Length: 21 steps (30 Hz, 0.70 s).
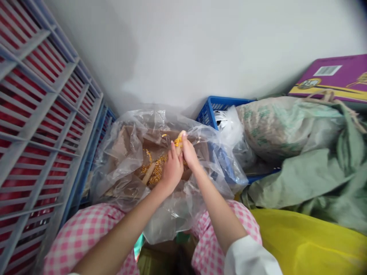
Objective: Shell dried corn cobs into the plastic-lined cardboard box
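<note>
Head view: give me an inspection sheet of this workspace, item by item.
Surface: cardboard lying inside a clear plastic bag, over pink gingham trousers.
Job's things: corn cob with kernels on it; loose kernels and a bare cob on the cardboard.
Grippers: left hand and right hand, both on the corn cob.
Clutter: blue crate, stuffed sack, green sacking, purple box, yellow plastic.
Cables: nothing seen.
Surroundings: white wall; grey slatted crate with red inside.
</note>
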{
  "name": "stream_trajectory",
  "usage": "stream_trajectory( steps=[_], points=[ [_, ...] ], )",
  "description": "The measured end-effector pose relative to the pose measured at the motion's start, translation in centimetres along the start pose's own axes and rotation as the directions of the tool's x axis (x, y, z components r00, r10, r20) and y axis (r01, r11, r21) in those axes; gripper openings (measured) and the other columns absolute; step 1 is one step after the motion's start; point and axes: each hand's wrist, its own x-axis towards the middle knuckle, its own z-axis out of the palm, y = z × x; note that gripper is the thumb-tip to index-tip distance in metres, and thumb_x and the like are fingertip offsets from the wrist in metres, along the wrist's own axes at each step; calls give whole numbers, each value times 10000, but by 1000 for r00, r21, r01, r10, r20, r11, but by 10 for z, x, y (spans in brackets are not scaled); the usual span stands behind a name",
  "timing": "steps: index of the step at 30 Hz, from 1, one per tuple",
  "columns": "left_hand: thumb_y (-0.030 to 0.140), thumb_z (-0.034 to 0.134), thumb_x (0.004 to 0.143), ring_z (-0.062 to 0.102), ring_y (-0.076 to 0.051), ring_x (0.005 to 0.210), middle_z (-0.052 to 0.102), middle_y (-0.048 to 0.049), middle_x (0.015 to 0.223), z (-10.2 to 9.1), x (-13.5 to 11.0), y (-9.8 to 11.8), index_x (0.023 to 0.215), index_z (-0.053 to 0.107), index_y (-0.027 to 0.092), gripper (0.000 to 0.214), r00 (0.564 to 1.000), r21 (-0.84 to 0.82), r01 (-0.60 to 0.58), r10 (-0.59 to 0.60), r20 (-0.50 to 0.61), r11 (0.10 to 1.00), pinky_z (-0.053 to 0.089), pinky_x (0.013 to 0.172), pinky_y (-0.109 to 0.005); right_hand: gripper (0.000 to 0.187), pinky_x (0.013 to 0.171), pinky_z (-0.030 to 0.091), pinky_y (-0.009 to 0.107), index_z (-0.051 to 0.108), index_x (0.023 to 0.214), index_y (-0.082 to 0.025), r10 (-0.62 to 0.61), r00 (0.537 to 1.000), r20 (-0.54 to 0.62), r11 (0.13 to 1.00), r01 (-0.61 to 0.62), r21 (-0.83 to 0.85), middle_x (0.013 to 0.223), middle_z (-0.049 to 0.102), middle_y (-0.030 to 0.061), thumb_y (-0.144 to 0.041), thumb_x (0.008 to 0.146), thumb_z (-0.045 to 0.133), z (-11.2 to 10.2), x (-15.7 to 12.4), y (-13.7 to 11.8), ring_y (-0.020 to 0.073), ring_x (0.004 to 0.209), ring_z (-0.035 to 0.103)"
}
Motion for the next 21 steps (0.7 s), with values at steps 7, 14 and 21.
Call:
stream_trajectory(
  steps=[7, 14, 21],
  points=[
    [277, 237, 866, 579, -264, 904, 492, -220, 1122, -3, -5, 6, 1271, 293, 40, 473, 995, 50, 45, -49, 87, 998, 463, 717, -357, 544, 508, 305, 226, 463, 551, -186, -28, 998, -61, 998, 25, -56, 551, 522, 0, -650, 746, 258, 2, -1, 2, 125, 539, 433],
    [297, 209, 876, 569, -269, 924, 487, -204, 1130, -6, 1, 5, 1274, 289, 49, 476, 997, 55, 46, -49, 53, 997, 457, 725, -350, 610, 524, 323, 239, 468, 537, -192, 19, 999, 31, 1000, -19, -5, 507, 501, 14, -689, 740, 179, -5, 3, 3, 138, 515, 440],
    [257, 241, 864, 571, -265, 907, 489, -215, 1099, -6, 0, 3, 1261, 303, 50, 452, 994, 68, 18, -25, 105, 998, 457, 715, -370, 560, 524, 298, 244, 484, 516, -195, -1, 999, -43, 974, -9, -225, 541, 537, 27, -670, 730, 279, -3, -1, -3, 148, 529, 448]
  ],
)
